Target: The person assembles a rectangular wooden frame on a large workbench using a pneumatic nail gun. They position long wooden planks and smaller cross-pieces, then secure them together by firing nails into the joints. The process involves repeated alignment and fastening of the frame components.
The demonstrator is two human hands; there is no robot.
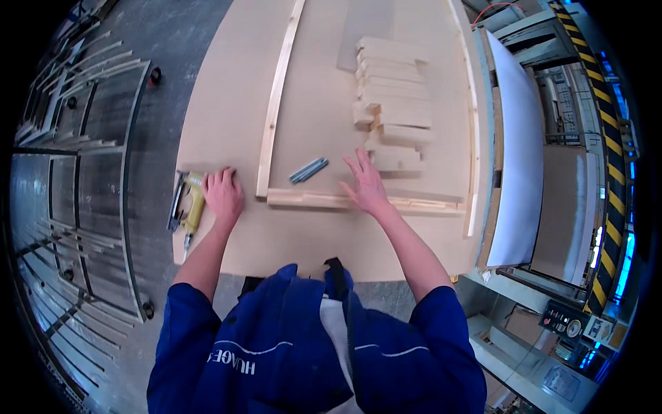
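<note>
My left hand [223, 196] rests at the left of the board, just right of a yellow-green pneumatic staple gun [194, 200]. Its fingers point forward, slightly bent and not wrapped round the gun. My right hand [369, 185] is open with fingers spread, over the near wooden rail [310, 199] and close to the stacked wood blocks [396, 162]. Between my hands lie grey strips of staples [308, 170]. A long wooden strip [277, 96] runs away from the near rail's left end, and another strip [471, 110] runs along the right.
The large beige board [227, 90] lies beneath the frame. A metal rack [131, 138] stands on the floor at left. At right are a white panel [514, 152], machinery with a black-and-yellow striped edge [607, 138], and a control box with knobs [564, 322].
</note>
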